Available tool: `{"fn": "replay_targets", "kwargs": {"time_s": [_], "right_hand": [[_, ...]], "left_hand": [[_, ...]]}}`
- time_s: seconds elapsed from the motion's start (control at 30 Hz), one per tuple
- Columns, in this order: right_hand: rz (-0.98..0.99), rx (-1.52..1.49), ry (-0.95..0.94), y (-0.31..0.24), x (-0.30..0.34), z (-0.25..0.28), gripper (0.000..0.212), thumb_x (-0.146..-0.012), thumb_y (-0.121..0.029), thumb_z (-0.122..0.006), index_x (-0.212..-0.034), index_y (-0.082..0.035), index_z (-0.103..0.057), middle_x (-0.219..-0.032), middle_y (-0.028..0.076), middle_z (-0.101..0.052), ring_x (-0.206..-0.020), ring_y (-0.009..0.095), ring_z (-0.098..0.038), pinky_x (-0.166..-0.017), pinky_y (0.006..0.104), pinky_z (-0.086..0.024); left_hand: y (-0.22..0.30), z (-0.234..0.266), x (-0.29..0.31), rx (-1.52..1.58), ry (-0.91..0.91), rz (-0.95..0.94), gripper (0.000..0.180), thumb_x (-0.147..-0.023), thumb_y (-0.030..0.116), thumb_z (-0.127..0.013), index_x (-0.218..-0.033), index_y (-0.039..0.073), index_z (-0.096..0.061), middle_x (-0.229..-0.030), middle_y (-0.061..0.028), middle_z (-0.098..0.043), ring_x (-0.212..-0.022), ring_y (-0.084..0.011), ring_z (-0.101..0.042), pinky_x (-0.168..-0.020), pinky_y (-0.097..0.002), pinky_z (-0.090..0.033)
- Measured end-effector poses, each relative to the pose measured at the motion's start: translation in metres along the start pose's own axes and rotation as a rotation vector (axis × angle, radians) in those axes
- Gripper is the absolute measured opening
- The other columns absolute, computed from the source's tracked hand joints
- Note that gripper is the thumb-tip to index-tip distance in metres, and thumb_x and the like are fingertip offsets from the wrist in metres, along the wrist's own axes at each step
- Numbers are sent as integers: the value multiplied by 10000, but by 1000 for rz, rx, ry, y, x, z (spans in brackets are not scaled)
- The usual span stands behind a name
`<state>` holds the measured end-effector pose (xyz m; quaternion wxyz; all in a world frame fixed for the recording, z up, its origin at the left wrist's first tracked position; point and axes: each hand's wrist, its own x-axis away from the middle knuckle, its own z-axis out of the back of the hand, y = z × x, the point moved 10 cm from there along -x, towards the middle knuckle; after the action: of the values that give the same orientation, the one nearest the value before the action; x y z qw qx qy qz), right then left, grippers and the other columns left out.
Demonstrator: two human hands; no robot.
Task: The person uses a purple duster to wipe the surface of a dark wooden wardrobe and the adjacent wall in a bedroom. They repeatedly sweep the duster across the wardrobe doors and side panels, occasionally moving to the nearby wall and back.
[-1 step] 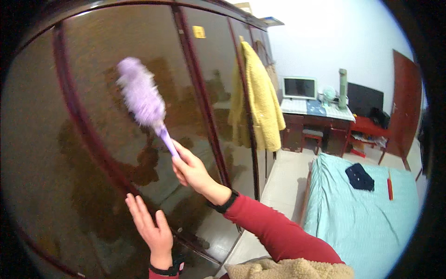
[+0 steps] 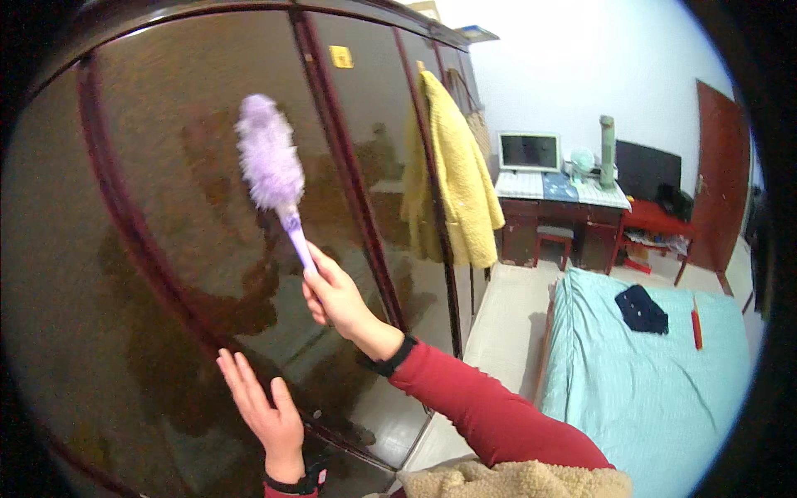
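A fluffy lilac feather duster (image 2: pixel 272 156) points up in front of the dark, glossy wardrobe door (image 2: pixel 207 75). My right hand (image 2: pixel 336 292) is closed round its purple handle, with the fuzzy head above and to the left of my fingers. Whether the head touches the door I cannot tell. Lower down, my left hand (image 2: pixel 267 415) is held up flat beside the wardrobe, fingers stretched and thumb apart, holding nothing. It may be resting on the door surface. Dark reflections show in the panel behind both hands.
A yellow fleece garment (image 2: pixel 457 166) hangs from the wardrobe's farther doors. On the right stands a bed with a turquoise sheet (image 2: pixel 631 398), carrying a dark cloth (image 2: pixel 642 310) and a red-handled object (image 2: pixel 696 329). Farther back is a desk (image 2: pixel 564 203) with a monitor (image 2: pixel 530 152) and small fan (image 2: pixel 582 160).
The duster's head has swung to the right and stands a little more upright in my right hand. My left hand stays flat, and the whole view has shifted slightly.
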<state>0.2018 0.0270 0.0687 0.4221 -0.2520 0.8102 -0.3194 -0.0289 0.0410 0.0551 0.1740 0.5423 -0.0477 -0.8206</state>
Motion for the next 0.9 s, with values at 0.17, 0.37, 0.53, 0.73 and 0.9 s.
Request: {"fn": "replay_targets", "kwargs": {"time_s": [0.17, 0.37, 0.53, 0.73, 0.9], "right_hand": [[154, 252, -77, 8, 9, 17, 566, -1052, -155, -544, -1592, -169, -376, -1051, 31, -571, -685, 73, -527, -614, 249, -476], [-23, 15, 10, 65, 25, 88, 568, -1073, -172, -523, -1615, -189, -355, -864, -15, -577, -613, 35, -467, -540, 204, -414], [501, 633, -302, 44, 67, 72, 545, -1047, -148, -566, -1570, -116, -415, -972, 30, -625, -726, 86, -575, -633, 264, -482], [-41, 116, -31, 68, 35, 144, 524, -1034, -115, -598, -1537, -61, -462, -907, -7, -614, -618, 53, -563, -548, 237, -499], [15, 521, -329, 84, 34, 135, 492, -1006, -107, -616, -1483, -49, -514, -856, 64, -622, -578, 138, -587, -529, 295, -497]], "left_hand": [[8, -27, -13, -56, 29, 38, 617, -998, 130, -534, -1569, -23, -356, -1674, -225, -256, -1556, -409, -215, -1251, -502, -196], [9, -47, -13, -68, 88, 80, 623, -1006, 129, -526, -1580, -20, -337, -1688, -229, -209, -1558, -402, -210, -1253, -503, -184], [5, -66, -4, -163, 93, 116, 638, -997, 124, -558, -1573, -37, -334, -1682, -263, -190, -1558, -416, -200, -1254, -492, -172], [-4, -63, 25, -162, 123, 316, 659, -995, 134, -598, -1570, -48, -332, -1687, -238, -199, -1558, -390, -218, -1247, -468, -206], [-16, -62, 50, -149, 126, 372, 648, -1016, 142, -575, -1577, -48, -313, -1681, -235, -224, -1547, -386, -250, -1243, -450, -225]]}}
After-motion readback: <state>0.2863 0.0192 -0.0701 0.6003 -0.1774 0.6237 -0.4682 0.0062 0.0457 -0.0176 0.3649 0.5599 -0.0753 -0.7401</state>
